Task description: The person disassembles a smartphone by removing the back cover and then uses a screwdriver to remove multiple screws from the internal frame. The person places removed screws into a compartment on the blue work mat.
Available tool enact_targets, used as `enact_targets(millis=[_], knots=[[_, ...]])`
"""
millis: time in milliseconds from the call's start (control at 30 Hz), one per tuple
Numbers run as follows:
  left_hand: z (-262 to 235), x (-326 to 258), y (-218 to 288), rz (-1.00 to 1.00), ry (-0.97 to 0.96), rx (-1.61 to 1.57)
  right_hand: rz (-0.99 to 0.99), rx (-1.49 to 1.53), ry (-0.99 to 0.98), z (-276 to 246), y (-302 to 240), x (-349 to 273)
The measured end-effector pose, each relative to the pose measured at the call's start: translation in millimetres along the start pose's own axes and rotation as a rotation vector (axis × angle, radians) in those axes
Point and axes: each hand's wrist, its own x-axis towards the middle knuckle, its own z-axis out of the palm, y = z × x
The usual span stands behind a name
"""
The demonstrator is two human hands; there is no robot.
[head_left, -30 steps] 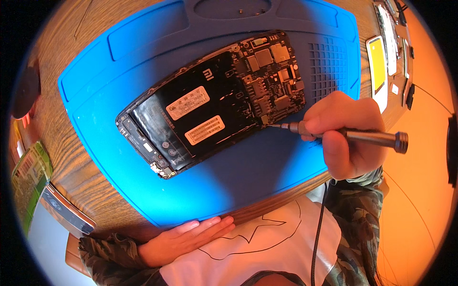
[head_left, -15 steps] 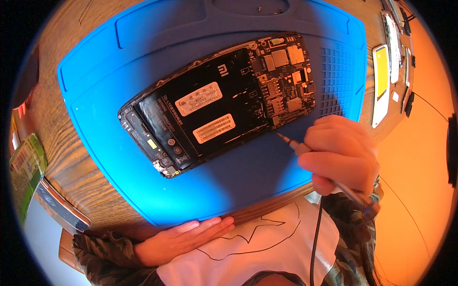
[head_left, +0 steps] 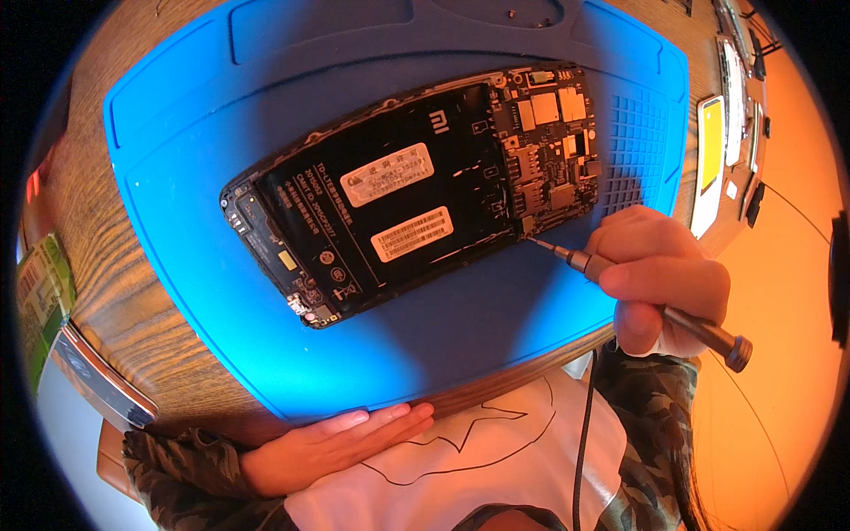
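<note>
An opened smartphone (head_left: 390,199) lies at a slant on a blue work mat (head_left: 354,363). Its bare circuit board (head_left: 553,150) is at the right end, and two white labels stick to its black middle. My right hand (head_left: 664,283) is closed round a slim precision screwdriver (head_left: 589,264). The screwdriver's tip meets the phone's near edge, at the lower left corner of the board; whether it sits in a screw is too small to tell. My left hand (head_left: 345,447) rests with fingers stretched out flat at the table's front edge, holding nothing.
Small screws (head_left: 512,14) lie in a recess at the mat's far side. To the right on the wooden table (head_left: 142,292) are a phone part with a yellow panel (head_left: 709,133) and other phone parts. A boxed item (head_left: 102,376) and a green package (head_left: 44,292) stand at left.
My right hand has tilted the screwdriver and brought its tip up to the phone's edge from just off it. The view has shifted slightly; my left hand stays at the table edge.
</note>
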Motion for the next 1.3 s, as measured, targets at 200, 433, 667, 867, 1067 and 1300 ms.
enact_targets(millis=[200,433,667,867,1067,1300], knots=[[0,-1,-2,0.017,-0.009,0.003,-0.011,0.077,0.094,2,6,-1],[1,1,1,0.001,0.012,-0.004,-0.021,-0.218,-0.117,-3,-20,4],[1,1,0,-0.017,0.046,-0.004,0.202,0.105,-0.12,-5,-22,12],[1,0,-6,0.028,0.049,-0.089,0.12,0.098,-0.149,-4,-12,16],[0,0,-8,0.038,0.024,-0.03,0.263,0.069,-0.149,-8,-30,21],[1,2,-7,0.064,0.01,-0.038,0.159,0.122,-0.223,-20,-18,3]])
